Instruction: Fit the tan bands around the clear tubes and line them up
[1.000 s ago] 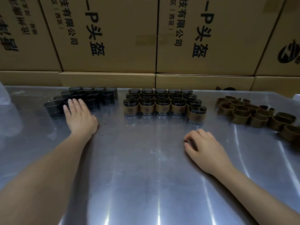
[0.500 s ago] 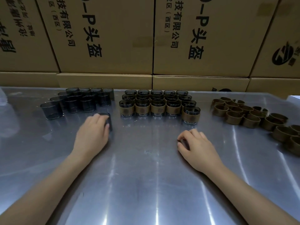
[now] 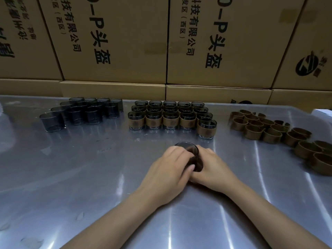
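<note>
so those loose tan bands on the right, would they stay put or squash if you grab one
The tan bands stand as open rings holding their round shape, so probably springy rather than floppy. They look thin-walled, so likely light and easy to squash. On the shiny metal table they would probably slide when nudged.

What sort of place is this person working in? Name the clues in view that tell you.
Probably a factory packing or assembly bench. Printed shipping cartons are stacked behind a metal table, and batches of bare tubes, banded tubes and loose tan bands are laid out on it.
</note>
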Available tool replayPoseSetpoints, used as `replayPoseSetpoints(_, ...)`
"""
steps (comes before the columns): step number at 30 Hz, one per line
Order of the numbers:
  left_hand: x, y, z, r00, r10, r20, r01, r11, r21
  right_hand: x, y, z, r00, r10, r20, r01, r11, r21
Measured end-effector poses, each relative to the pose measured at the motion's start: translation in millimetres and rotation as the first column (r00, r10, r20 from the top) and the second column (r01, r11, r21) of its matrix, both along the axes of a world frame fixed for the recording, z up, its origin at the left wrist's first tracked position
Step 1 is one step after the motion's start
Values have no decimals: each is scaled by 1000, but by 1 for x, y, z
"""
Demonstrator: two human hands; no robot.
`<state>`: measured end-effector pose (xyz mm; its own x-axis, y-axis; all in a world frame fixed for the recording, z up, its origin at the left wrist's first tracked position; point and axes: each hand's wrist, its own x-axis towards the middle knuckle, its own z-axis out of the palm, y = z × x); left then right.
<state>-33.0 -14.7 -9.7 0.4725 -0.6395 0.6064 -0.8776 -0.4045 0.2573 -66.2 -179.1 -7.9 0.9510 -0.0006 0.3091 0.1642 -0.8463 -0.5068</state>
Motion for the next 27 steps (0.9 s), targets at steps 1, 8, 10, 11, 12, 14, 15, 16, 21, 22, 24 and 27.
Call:
replayPoseSetpoints(1,1,0,1,1000,-16,-2,16,1000,-13,0,0,0,1000,18,8,-18,998,59)
replayPoseSetpoints(8,16,3,2,920,-65,-387,-51,958,-283,-1,0,0,986,-2,166,-42,965,257)
replayPoseSetpoints(10,20,4,2,849,-105,-518,-70,949,-306,2,0,-1,983,-18,181,-32,963,267)
replayPoseSetpoints(11,21,4,2,817,-140,-560,-66,942,-330,3,1,-1,983,-23,183,-27,963,267)
replayPoseSetpoints(12,21,4,2,799,-169,-578,-61,932,-356,4,2,-1,983,-26,181,-23,964,265)
replayPoseSetpoints(14,21,3,3,805,-186,-563,-65,916,-396,4,4,0,984,-21,176,-27,964,263)
replayPoseSetpoints(15,20,3,4,813,-190,-550,-68,908,-414,4,4,1,984,-17,180,-31,964,262)
replayPoseSetpoints(16,19,3,5,817,-195,-542,-71,900,-431,4,4,1,982,-15,189,-35,966,257)
replayPoseSetpoints(21,10,1,8,846,-103,-523,-157,889,-430,0,12,5,982,7,190,-41,984,176)
replayPoseSetpoints(22,8,0,8,845,-80,-528,-189,880,-436,-1,14,6,982,14,186,-44,986,159)
replayPoseSetpoints(24,5,-3,8,838,-44,-544,-252,853,-456,-2,19,6,981,23,190,-45,993,110)
replayPoseSetpoints(27,2,-5,9,831,0,-556,-326,810,-488,-3,25,6,984,28,179,-34,999,31)
